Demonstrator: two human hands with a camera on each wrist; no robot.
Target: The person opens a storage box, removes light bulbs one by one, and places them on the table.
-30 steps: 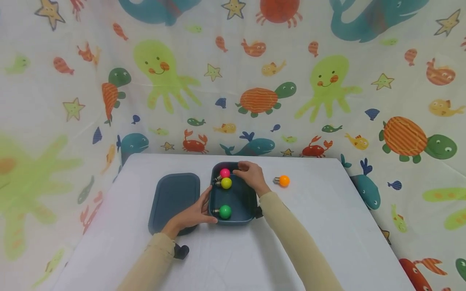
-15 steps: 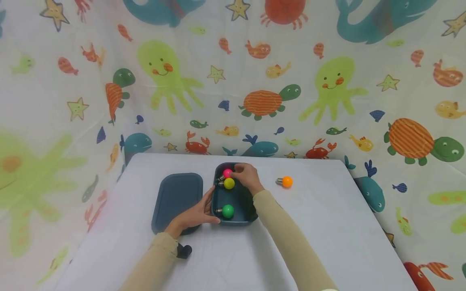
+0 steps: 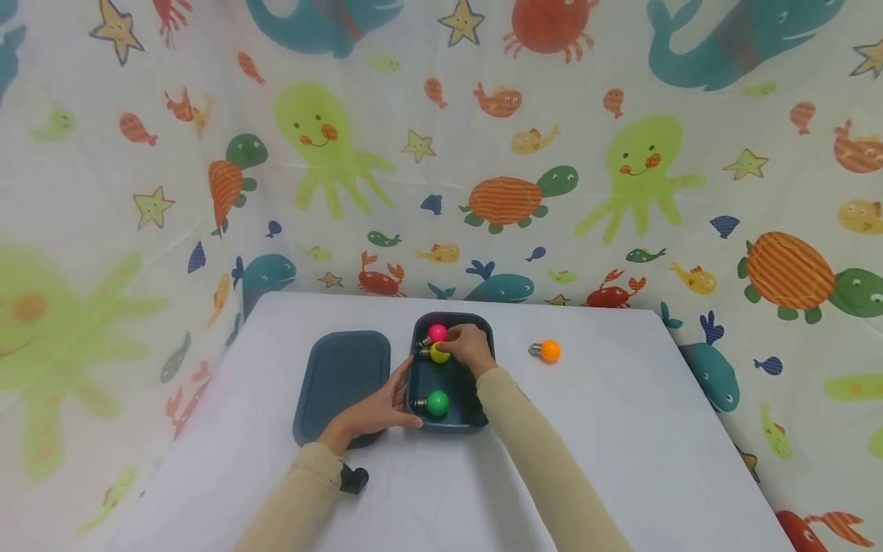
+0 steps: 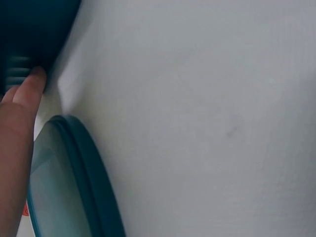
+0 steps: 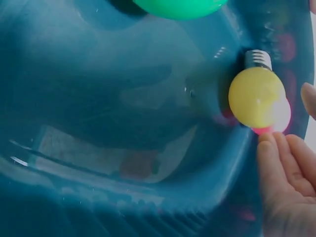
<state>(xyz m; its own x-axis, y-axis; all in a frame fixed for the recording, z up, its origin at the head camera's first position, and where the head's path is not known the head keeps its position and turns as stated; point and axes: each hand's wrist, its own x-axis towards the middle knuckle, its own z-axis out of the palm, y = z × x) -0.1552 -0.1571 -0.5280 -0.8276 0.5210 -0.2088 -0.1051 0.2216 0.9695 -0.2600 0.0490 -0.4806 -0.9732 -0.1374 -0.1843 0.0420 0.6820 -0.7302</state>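
Observation:
In the head view a dark blue container point(image 3: 464, 383) stands mid-table, holding a pink light bulb point(image 3: 438, 332), a yellow light bulb point(image 3: 439, 354) and a green light bulb point(image 3: 438, 403). My right hand point(image 3: 471, 349) reaches in from the right, its bunched fingertips touching the bulbs at the back left. From the right wrist view, those fingers point(image 5: 276, 163) meet the pink bulb beside the yellow one; no bulb is plainly enclosed. My left hand point(image 3: 375, 410) rests with spread fingers along the container's left side, its thumb near the front corner. One left finger point(image 4: 32, 86) touches the outer wall.
A matching blue lid point(image 3: 345, 379) lies left of the container, partly beneath the left hand. An orange light bulb point(image 3: 549, 350) lies on the white table point(image 3: 621, 429) to the right. A patterned sea-animal curtain point(image 3: 428, 153) hangs behind.
My right hand has moved down and left from the container's back rim, past the pink bulb, to the yellow one. My left hand stays at the container's side. The view has shifted slightly.

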